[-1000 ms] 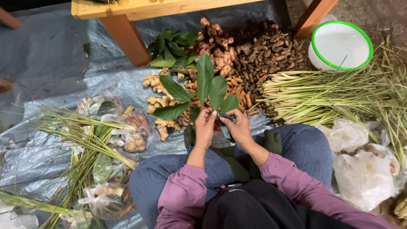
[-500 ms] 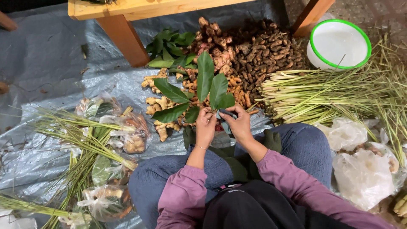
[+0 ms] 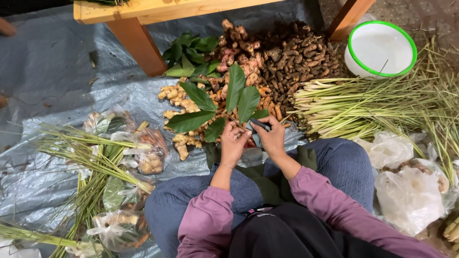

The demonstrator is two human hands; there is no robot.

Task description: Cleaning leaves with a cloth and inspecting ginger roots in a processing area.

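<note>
1. The person sits cross-legged on a grey plastic ground sheet (image 3: 57, 86), with both hands raised in front of the knees over a heap of roots.
2. The left hand (image 3: 233, 142) is closed around the stems of a sprig of broad, glossy green leaves (image 3: 217, 102), which fans upward and away from the body, just above the pale yellow ginger roots (image 3: 179, 112).
3. The right hand (image 3: 272, 138) is closed too, pinching a small dark-green leaf or stem piece (image 3: 258, 125) right beside the left hand; the two hands nearly touch at the fingertips.
4. Judging from the grip, the step in hand is gathering loose leaves into one bunch, held at the stems.
5. The next move seems to call for a firm pinch at the stem ends with the left hand, so that the right can add or trim a leaf without the fan slipping apart.
6. Nearby lie dark brown knobbly roots (image 3: 301, 55), a thick bundle of pale green lemongrass stalks (image 3: 363, 102) to the right, a white bowl with a green rim (image 3: 380, 48) beyond it, and clear plastic bags of mixed herbs (image 3: 143, 148) to the left.
7. A wooden bench leg (image 3: 138, 45) stands behind the heap.
</note>
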